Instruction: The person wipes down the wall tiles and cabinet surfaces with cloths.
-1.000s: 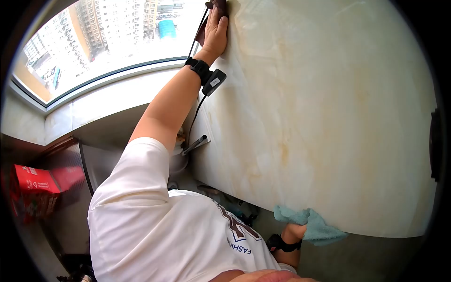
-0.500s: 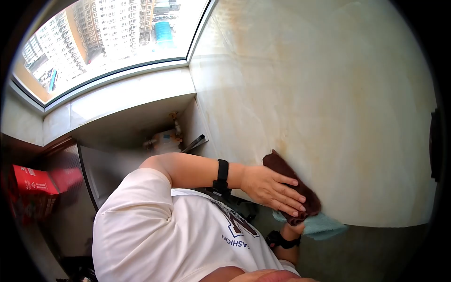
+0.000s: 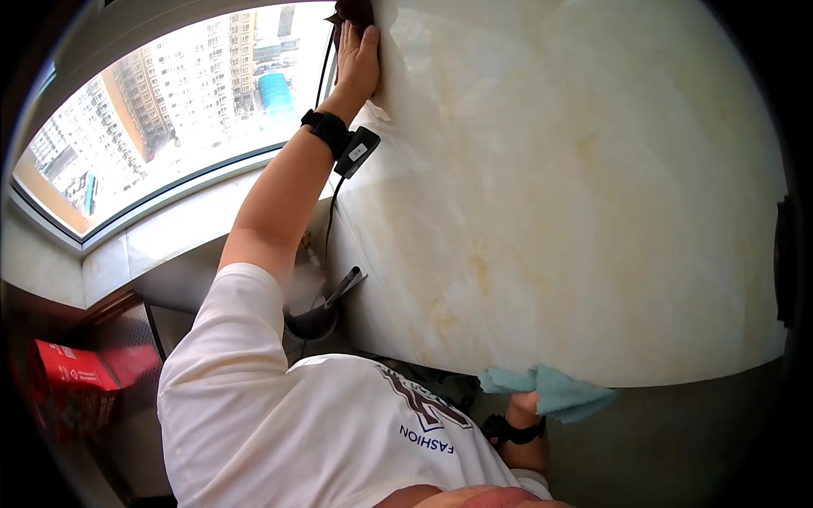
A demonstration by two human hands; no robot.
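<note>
My left hand [image 3: 360,59] is stretched up high and presses a dark brown cloth [image 3: 351,10] flat against the cream marble wall [image 3: 576,195], near its left edge by the window. A black wristband with a small device and cable [image 3: 356,152] sits on that wrist. Low down, my right hand [image 3: 522,405] grips a teal cloth [image 3: 559,391] at the wall's bottom edge. Most of that hand is hidden behind the cloth and my white T-shirt.
A large window [image 3: 186,102] with a city view fills the upper left, with a pale sill below it. A dark bucket [image 3: 312,322] with a handle stands at the wall's foot. A red box [image 3: 72,368] lies at far left.
Half a second ago my left hand had the brown cloth low on the wall beside the teal cloth. It has swept back up to the top. The right hand has hardly moved.
</note>
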